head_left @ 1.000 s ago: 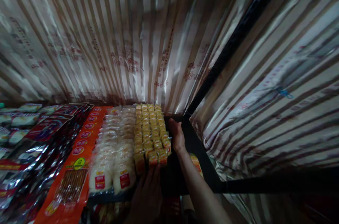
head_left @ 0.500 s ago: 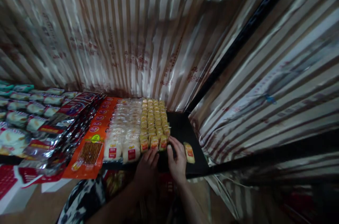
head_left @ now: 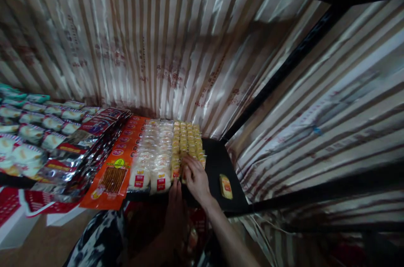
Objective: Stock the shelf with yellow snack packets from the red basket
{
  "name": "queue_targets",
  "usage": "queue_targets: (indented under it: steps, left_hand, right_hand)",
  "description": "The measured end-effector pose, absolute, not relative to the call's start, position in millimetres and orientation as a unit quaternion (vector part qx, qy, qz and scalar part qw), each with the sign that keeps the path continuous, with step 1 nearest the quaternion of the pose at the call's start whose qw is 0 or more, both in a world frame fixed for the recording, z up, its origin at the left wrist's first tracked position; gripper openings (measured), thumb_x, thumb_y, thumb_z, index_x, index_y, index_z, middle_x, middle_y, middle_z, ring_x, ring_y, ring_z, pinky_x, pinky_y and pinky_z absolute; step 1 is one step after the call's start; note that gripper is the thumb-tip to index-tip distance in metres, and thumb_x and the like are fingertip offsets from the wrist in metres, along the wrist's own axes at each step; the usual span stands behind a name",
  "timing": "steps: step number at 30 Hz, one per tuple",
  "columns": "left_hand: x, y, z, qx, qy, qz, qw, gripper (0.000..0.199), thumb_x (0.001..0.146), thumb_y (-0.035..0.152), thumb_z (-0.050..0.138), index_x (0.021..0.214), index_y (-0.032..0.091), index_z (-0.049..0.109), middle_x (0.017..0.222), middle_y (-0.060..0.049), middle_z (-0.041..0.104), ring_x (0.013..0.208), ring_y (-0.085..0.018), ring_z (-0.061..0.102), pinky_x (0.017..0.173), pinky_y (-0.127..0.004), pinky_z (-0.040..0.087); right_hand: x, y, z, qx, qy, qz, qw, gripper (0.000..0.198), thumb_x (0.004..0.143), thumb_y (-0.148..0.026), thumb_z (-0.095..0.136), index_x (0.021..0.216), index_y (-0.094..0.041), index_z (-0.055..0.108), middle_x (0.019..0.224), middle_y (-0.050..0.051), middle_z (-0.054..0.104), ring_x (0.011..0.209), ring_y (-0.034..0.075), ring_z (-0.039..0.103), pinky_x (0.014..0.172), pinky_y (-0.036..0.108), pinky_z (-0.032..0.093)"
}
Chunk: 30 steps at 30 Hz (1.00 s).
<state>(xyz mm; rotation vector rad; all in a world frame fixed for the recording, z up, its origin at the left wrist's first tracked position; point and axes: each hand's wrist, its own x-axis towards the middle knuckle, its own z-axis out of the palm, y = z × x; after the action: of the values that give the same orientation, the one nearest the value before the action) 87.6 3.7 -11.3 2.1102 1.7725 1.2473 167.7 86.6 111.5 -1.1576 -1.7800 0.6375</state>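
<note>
Yellow packs in tight rows, back to front edge of black shelf; neighbours probably prop each other. Right hand curls over front ones, left hand at front edge, perhaps steadying; cannot tell either's grip. White packs adjoin leftward. Lone yellow pack near front right corner.

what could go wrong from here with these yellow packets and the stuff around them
The right hand is over the front of the closely packed yellow wrapped packets, so a nudge might knock the rows out of line. The orange packet of brown sticks appears to jut past the front edge of the black shelf and could get caught by a passing arm.
</note>
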Motion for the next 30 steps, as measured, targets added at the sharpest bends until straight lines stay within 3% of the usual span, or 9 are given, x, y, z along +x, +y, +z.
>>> queue_targets:
  steps: [5,10,15,23,27,30]
  left_hand:
    - [93,3,-8,0.671,0.607,0.420,0.065,0.062,0.091,0.011,0.032,0.146,0.017,0.004,0.145,-0.017,0.035,0.135,-0.023,0.032,0.100,-0.039,0.044]
    - [96,7,-13,0.644,0.622,0.431,0.111,0.060,0.092,0.012,0.031,0.146,0.020,0.007,0.150,-0.011,0.026,0.137,-0.019,0.026,0.103,-0.036,0.042]
    - [104,12,-12,0.629,0.625,0.435,0.156,0.056,0.093,0.014,0.024,0.147,0.019,0.007,0.151,-0.009,0.023,0.138,-0.015,0.023,0.106,-0.033,0.038]
    - [109,17,9,0.532,0.612,0.459,0.363,0.053,0.094,0.031,0.025,0.143,0.013,0.024,0.154,-0.009,0.012,0.141,-0.018,0.011,0.116,-0.037,0.017]
    - [105,19,11,0.524,0.607,0.467,0.373,0.053,0.093,0.032,0.025,0.143,0.015,0.025,0.154,-0.008,0.014,0.141,-0.019,0.012,0.116,-0.037,0.015]
    - [105,19,10,0.518,0.609,0.470,0.374,0.055,0.092,0.035,0.028,0.145,0.018,0.022,0.154,-0.006,0.014,0.141,-0.020,0.011,0.116,-0.036,0.015]
  right_hand:
    - [153,157,117,-0.442,-0.764,0.281,0.378,0.033,0.078,-0.032,0.055,0.109,-0.029,0.066,0.120,-0.001,0.063,0.128,0.023,0.041,0.113,0.048,0.021]
    - [150,190,107,-0.446,-0.794,0.241,0.337,0.025,0.075,-0.029,0.058,0.097,-0.029,0.071,0.108,0.002,0.069,0.117,0.025,0.051,0.113,0.048,0.014]
    - [157,190,110,-0.448,-0.837,0.133,0.283,0.027,0.080,-0.023,0.051,0.099,-0.026,0.070,0.104,0.004,0.070,0.112,0.024,0.051,0.109,0.049,0.020]
    - [155,187,119,-0.439,-0.875,0.067,0.192,0.025,0.085,-0.018,0.048,0.093,-0.025,0.069,0.098,0.001,0.071,0.107,0.022,0.050,0.098,0.042,0.034]
    - [149,196,124,-0.461,-0.864,0.049,0.197,0.026,0.087,-0.019,0.045,0.098,-0.023,0.068,0.102,0.001,0.070,0.108,0.020,0.050,0.100,0.037,0.033]
    - [143,204,126,-0.491,-0.854,0.034,0.171,0.029,0.089,-0.024,0.042,0.107,-0.021,0.066,0.109,0.003,0.068,0.114,0.023,0.046,0.102,0.041,0.027]
